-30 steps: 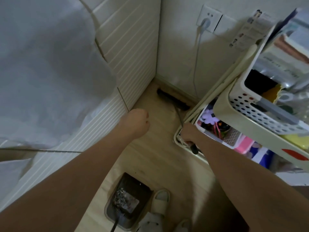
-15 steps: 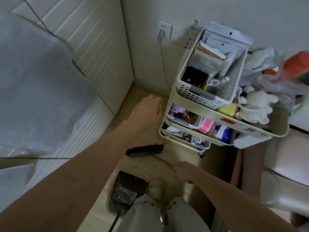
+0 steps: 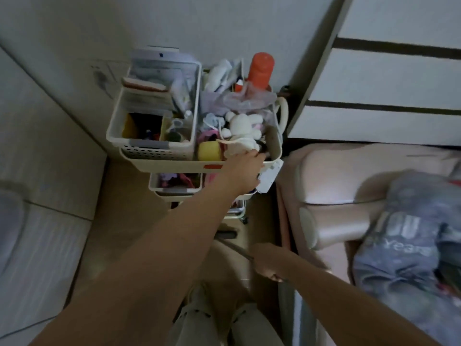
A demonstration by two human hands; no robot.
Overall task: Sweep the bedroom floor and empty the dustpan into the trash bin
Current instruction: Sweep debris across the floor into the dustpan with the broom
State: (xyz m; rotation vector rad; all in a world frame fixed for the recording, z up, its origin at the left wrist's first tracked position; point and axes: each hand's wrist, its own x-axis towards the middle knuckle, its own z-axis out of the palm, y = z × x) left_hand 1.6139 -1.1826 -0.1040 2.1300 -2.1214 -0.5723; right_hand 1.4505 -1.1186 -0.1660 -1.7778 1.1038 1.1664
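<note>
- Broom [image 3: 225, 234]: its dark head lies on the floor, low in the middle of the frame, just under the cart [image 3: 174, 164].
- Right hand [image 3: 268, 262] is curled tight around the thin broom stick.
- Left hand [image 3: 245, 171] reaches up to the cart's top shelf and grabs its front edge.
- White bunny toy [image 3: 243, 131] sits on that shelf, just above the left hand.
- Red bottle [image 3: 260, 69] stands at the back, by the wall.

L hand [image 3: 245, 171] moved from open floor onto cart [image 3: 174, 163] rim; dustpan gone from view.
</note>
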